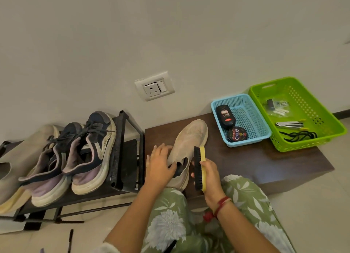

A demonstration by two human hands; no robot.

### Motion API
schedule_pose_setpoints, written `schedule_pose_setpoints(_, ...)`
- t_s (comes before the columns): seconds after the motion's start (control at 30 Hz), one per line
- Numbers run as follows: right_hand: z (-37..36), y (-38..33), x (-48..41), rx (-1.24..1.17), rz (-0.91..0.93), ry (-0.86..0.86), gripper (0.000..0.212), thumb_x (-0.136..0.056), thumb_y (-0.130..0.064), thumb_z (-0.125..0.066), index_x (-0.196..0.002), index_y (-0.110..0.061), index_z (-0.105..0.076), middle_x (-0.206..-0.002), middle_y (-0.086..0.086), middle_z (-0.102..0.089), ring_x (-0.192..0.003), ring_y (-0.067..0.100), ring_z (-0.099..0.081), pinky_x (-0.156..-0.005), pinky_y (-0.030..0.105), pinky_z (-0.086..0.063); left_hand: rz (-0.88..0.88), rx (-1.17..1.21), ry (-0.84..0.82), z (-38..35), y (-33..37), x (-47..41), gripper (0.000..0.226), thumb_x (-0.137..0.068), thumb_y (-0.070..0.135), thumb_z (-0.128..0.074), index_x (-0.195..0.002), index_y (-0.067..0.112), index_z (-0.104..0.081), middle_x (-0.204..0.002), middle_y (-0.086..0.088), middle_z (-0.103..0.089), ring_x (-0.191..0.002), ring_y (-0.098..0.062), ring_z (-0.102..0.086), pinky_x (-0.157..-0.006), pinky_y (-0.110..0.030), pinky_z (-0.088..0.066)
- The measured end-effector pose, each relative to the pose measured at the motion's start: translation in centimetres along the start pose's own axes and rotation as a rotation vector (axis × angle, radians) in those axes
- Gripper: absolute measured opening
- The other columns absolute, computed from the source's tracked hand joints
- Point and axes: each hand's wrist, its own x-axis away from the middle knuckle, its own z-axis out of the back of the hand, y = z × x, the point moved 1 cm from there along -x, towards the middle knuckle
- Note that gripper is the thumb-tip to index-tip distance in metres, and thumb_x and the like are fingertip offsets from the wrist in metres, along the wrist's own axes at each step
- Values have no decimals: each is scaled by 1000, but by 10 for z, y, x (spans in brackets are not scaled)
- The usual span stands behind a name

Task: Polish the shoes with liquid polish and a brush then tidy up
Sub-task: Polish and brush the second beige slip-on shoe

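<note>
Brush (198, 164) gripped in R hand (211, 178), L hand (159, 163) clasping beige shoe (188, 139) on bench (242, 158).

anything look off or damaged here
The wall socket stands out: its insert sits crooked in the plate, with a dark gap along its top, as if loose. No spill shows on the bench.

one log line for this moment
step: brushing | left hand: holds shoe | right hand: grips brush, bristles at shoe side | bottle: in blue basket
</note>
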Motion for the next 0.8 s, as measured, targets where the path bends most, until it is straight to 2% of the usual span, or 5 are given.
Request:
schedule_pose_setpoints(0.1, -4, -2, 3, -27, -4, -35, 16, -95, -15, -48, -108, -8, -53, -81, 12, -58, -61, 23, -57, -44, 24, -45, -202, -342, -210, 3, 20, -31, 70, -87, 39, -60, -145, 24, -24, -155, -2, -22, -146, -24, -12, -116, -51, -11)
schedule_pose_setpoints(0.23, -1, -2, 3, -54, -49, -33, 16, -95, -16, -47, -100, -4, -56, -76, 12, -57, -55, 20, -56, -43, 24, -43, -272, -442, -351, -10, 38, -53, 62, -90, 22, -52, -145, 17, -24, -150, -8, -32, -140, -30, -29, -113, -54, -23)
schedule_pose_setpoints(0.37, 2, -1, 1, -17, -53, -48, 18, -94, -16, -49, -110, -10, -53, -83, 13, -59, -62, 23, -58, -44, 25, -44, -297, -454, -286, -2, 36, -60, 40, -90, 20, -47, -130, 15, -46, -125, -8, -55, -106, -28, -58, -87, -42, -49)
schedule_pose_setpoints(0.5, -1, 0, 3, 27, -43, -63, 17, -94, -16, -51, -111, -13, -52, -84, 12, -59, -68, 25, -59, -46, 27, -45, -295, -510, -132, 21, 22, -59, 34, -89, 44, -50, -111, 20, -59, -98, 0, -62, -83, -19, -61, -72, -33, -51)
schedule_pose_setpoints(0.8, 2, -1, 6, 41, -43, -13, 12, -93, -14, -52, -105, -13, -54, -86, 13, -60, -65, 24, -58, -48, 26, -45, -123, -459, -286, -18, 26, -49, 55, -87, 36, -56, -133, 18, -33, -129, -8, -50, -112, -32, -53, -96, -51, -42)
